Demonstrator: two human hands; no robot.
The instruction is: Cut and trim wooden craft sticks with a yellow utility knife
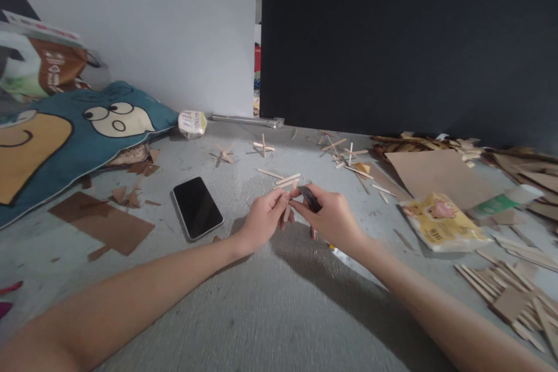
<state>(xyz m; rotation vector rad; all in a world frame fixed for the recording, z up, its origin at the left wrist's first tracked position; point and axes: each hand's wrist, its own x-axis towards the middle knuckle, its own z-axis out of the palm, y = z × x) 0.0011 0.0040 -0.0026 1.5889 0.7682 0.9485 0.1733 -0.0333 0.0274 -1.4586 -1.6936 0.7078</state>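
Stick of pale wood (286,213) is standing tilted at the centre of the frame, between the two hands, which are meeting fingertip to fingertip. The left hand (263,216) is pinching it, while the right hand (330,210) is gripping a dark object (311,200), too hidden to identify, and is bringing its thumb and forefinger to the same spot. Being thin and flat, the wood is probably weighing next to nothing, staying stiff along its length yet risking a split or snap under sharp bending. Its surface is looking dry and matt, so slipping is seeming unlikely; holding it by the long edges, close to where the fingers are working, is likely giving the steadiest support. Just above the hands, loose sticks (285,181) are lying on the grey tabletop (244,314). Farther up, a small crossed-stick piece (264,146) is standing upright. A phone (198,208) is lying left of centre, a yellow packet (444,224) is resting at the right, and a stick pile (501,285) is spreading across the lower right.
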